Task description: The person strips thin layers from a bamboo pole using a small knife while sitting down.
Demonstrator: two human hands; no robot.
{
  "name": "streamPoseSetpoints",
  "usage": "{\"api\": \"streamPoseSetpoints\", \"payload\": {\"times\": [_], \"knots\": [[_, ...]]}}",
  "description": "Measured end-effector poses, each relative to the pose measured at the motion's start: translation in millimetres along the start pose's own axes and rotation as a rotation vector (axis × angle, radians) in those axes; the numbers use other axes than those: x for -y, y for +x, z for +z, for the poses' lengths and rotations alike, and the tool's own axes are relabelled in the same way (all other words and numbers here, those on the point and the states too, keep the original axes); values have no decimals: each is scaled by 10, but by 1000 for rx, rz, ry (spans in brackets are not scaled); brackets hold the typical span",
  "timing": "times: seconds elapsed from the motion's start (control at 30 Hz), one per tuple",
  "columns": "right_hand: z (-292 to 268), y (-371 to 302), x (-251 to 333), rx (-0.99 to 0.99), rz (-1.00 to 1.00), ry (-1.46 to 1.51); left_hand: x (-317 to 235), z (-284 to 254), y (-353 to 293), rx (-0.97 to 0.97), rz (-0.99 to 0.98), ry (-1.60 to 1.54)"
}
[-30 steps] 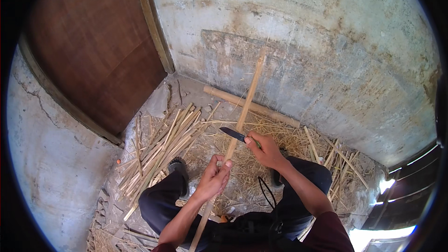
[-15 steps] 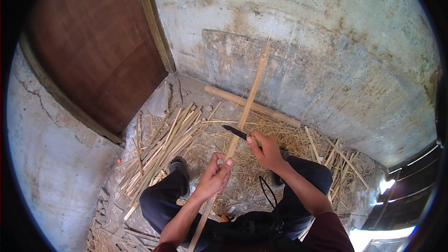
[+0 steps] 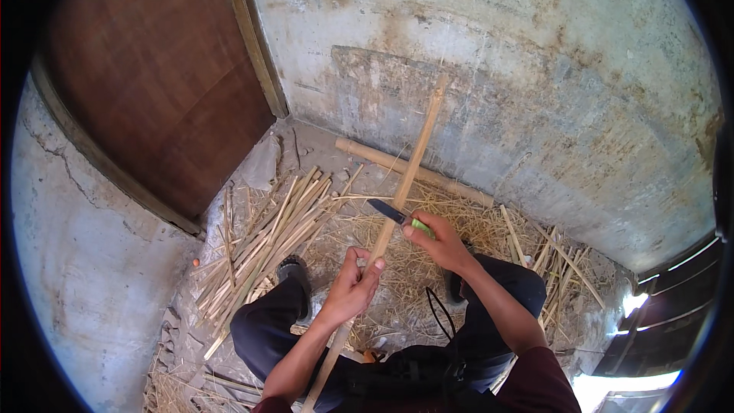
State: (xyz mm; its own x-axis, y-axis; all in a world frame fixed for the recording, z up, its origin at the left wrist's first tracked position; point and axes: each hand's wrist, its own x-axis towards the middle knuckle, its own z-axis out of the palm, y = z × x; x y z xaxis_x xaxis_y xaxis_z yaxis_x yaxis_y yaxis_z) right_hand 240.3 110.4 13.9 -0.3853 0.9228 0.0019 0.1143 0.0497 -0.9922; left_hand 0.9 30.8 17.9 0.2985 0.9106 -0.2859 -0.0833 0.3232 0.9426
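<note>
The left hand [image 3: 353, 288] is closed around one long bamboo strip [image 3: 414, 159] leaning on the wall, while the right hand [image 3: 437, 241] grips one green-handled knife [image 3: 397, 216], blade against the strip.

Split bamboo strips [image 3: 267, 241] crowd the left floor; wall [image 3: 497, 69] ahead blocks, straw [image 3: 474, 226] right lies low

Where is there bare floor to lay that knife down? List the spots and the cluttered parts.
Bare concrete lies by the wooden door corner, between the pile of split strips and the round pole along the wall. The floor around the knife, right hand and both knees is crowded with straw-like shavings.
</note>
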Motion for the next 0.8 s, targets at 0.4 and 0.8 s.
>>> {"api": "streamPoseSetpoints", "payload": {"times": [0.4, 0.8], "knots": [[66, 2, -1, -39, -233, -537, 171, -25, 41, -50, 110, 196], [81, 34, -75, -108, -355, -690, -41, 117, -54, -153, 260, 524]]}}
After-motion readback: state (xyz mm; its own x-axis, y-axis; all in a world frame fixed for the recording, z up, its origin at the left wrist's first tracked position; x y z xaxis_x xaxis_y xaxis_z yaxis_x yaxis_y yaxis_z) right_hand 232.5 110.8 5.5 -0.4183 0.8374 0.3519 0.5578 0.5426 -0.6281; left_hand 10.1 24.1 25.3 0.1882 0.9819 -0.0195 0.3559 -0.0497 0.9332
